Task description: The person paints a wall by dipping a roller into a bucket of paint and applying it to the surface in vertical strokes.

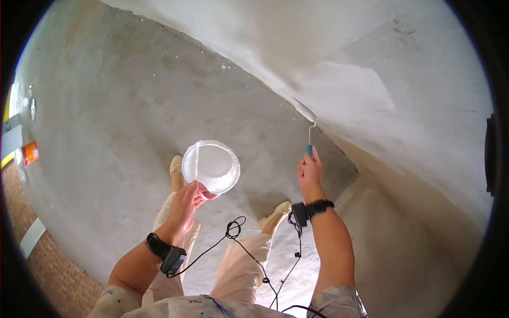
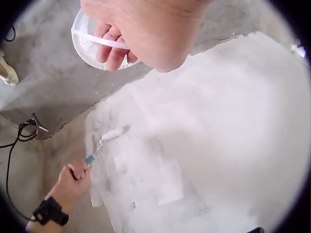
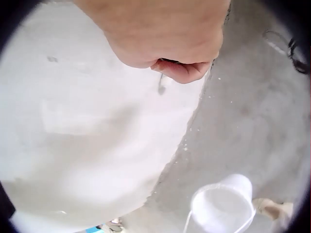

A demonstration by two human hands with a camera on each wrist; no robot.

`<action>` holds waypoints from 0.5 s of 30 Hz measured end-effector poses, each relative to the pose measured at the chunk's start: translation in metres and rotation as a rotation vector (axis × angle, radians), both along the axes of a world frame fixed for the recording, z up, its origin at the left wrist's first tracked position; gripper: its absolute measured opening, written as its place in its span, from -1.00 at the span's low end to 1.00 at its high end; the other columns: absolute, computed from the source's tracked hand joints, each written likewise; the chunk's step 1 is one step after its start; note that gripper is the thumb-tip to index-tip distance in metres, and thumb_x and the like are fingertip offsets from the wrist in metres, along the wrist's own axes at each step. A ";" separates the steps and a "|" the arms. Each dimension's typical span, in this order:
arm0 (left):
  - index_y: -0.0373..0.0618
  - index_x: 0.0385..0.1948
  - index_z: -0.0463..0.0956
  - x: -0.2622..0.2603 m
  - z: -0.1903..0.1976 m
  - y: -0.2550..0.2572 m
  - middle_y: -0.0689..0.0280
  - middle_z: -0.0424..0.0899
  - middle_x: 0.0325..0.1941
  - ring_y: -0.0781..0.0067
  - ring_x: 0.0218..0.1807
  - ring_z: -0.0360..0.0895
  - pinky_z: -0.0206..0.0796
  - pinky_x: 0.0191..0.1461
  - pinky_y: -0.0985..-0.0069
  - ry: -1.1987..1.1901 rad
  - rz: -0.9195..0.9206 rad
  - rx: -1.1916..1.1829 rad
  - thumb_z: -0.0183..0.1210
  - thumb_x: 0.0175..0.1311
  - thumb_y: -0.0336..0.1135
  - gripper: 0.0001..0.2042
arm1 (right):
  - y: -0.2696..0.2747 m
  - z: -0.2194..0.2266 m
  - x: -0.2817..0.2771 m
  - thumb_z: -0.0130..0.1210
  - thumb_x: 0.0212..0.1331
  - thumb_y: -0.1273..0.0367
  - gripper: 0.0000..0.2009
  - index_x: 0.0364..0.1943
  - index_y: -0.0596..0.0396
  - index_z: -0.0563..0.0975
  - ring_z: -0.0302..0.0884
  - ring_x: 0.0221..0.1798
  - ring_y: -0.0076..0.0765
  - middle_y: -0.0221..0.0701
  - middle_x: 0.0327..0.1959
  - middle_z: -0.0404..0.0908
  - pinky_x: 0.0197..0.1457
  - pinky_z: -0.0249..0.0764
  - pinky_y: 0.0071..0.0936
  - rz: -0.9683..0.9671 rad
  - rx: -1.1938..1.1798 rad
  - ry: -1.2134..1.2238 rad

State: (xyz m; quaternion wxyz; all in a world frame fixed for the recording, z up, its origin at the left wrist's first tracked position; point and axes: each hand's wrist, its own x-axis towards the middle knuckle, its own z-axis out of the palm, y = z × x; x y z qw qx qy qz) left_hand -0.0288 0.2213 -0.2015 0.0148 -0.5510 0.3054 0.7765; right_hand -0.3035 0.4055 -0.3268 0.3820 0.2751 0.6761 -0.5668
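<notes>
My left hand grips the thin handle of a white plastic bucket, which hangs tilted above the floor between my feet. White paint-like stuff coats its inside. In my right hand is a small paint roller, held by its teal grip. Its slim white roller sleeve lies along the foot of the white-streaked wall. The left wrist view shows the sleeve against the wall too. In the right wrist view the hand hides most of the roller.
Grey concrete floor, speckled with white drops, meets the wall at a rough edge. A corner lies to the right. Black cables hang between the wrists. An orange box and brown tiled patch are far left.
</notes>
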 end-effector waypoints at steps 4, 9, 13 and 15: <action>-0.13 -0.33 0.40 -0.006 0.008 -0.004 0.27 0.54 -0.33 0.41 -0.11 0.52 0.25 0.09 0.44 0.037 0.044 0.053 -0.22 0.40 -0.04 -0.65 | -0.018 -0.032 -0.005 -0.01 0.15 0.45 -0.44 0.28 -0.11 0.16 0.12 -0.72 -0.65 -0.52 -0.62 0.27 -0.74 0.02 -0.69 -0.013 0.055 -0.010; -0.12 -0.35 0.39 -0.009 0.000 -0.003 0.28 0.54 -0.35 0.42 -0.12 0.52 0.25 0.08 0.45 0.088 0.056 0.068 -0.23 0.40 -0.04 -0.65 | 0.006 0.036 -0.009 -0.03 0.18 0.43 -0.46 0.27 -0.13 0.16 0.09 -0.72 -0.68 -0.52 -0.61 0.26 -0.73 0.01 -0.72 0.010 -0.035 0.031; -0.11 -0.35 0.38 0.003 -0.017 0.007 0.30 0.55 -0.38 0.42 -0.15 0.53 0.25 0.06 0.45 0.088 0.073 0.045 -0.25 0.41 -0.04 -0.65 | 0.048 0.138 0.006 -0.08 0.24 0.41 -0.51 0.28 -0.17 0.16 0.06 -0.70 -0.72 -0.52 -0.60 0.25 -0.72 0.01 -0.76 0.010 -0.038 0.046; -0.11 -0.35 0.38 -0.001 -0.017 0.012 0.30 0.55 -0.38 0.42 -0.16 0.53 0.25 0.06 0.43 0.035 0.076 0.020 -0.25 0.41 -0.03 -0.64 | 0.080 0.174 0.006 -0.09 0.25 0.42 -0.52 0.27 -0.17 0.17 0.06 -0.70 -0.72 -0.52 -0.60 0.25 -0.72 0.01 -0.77 -0.024 -0.092 0.054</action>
